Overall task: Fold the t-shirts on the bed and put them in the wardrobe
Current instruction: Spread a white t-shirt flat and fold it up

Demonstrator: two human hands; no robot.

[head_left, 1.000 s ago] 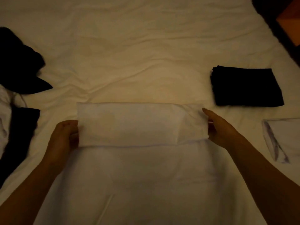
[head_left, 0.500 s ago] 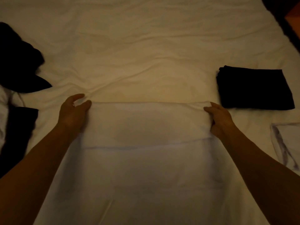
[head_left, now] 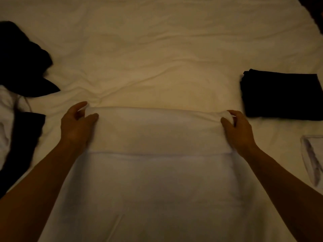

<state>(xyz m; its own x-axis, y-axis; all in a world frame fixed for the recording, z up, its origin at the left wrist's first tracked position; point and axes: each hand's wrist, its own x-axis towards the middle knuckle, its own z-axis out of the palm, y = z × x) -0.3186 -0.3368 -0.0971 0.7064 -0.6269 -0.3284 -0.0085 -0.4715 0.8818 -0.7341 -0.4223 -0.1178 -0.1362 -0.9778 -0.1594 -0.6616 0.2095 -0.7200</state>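
White bed (head_left: 157,49) is carrying a white t-shirt (head_left: 157,180) at its near edge. Left hand (head_left: 75,130) and right hand (head_left: 237,131) are pinching the far fold's corners, probably to fold it again evenly.

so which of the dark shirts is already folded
The black t-shirt on the right, beyond the right hand: a neat rectangle. The dark garments on the left lie crumpled.

rumpled white bedsheet (head_left: 157,49), dark floor corner (head_left: 314,11)
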